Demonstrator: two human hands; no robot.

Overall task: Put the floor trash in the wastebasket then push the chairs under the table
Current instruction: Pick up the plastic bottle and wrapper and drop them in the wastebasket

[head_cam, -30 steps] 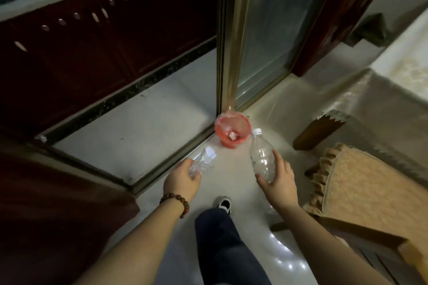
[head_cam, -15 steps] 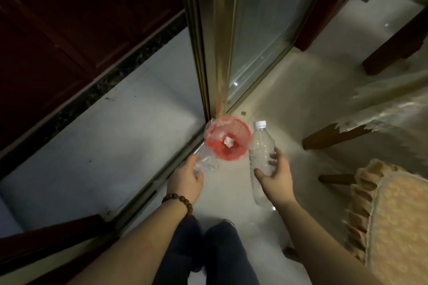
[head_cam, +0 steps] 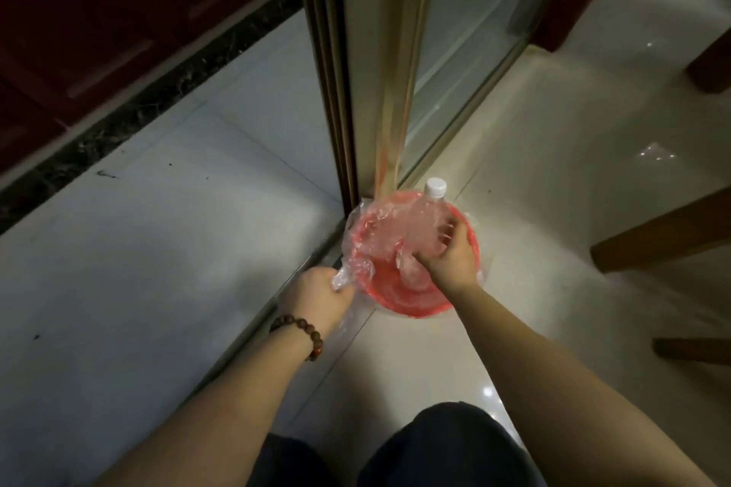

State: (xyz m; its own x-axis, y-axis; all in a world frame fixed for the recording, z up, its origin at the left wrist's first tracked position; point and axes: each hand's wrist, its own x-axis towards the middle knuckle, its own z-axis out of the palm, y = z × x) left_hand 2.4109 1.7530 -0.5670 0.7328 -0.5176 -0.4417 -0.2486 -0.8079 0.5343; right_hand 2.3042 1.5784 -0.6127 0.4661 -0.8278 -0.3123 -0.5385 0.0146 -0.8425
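A small red wastebasket stands on the floor against the foot of a gold door frame. My right hand is over its mouth, closed around a clear plastic bottle with a white cap; the bottle's lower end is inside the basket. My left hand is at the basket's left rim, gripping a crumpled clear plastic bottle that partly overlaps the rim.
The gold sliding-door frame and its glass panel rise just behind the basket. Dark red cabinets line the far left. Wooden furniture legs stand on the shiny floor to the right. My knees are at the bottom.
I have come closer and bent lower over the basket. Both hands moved forward: the right one brought its bottle down into the basket, the left one reached the rim.
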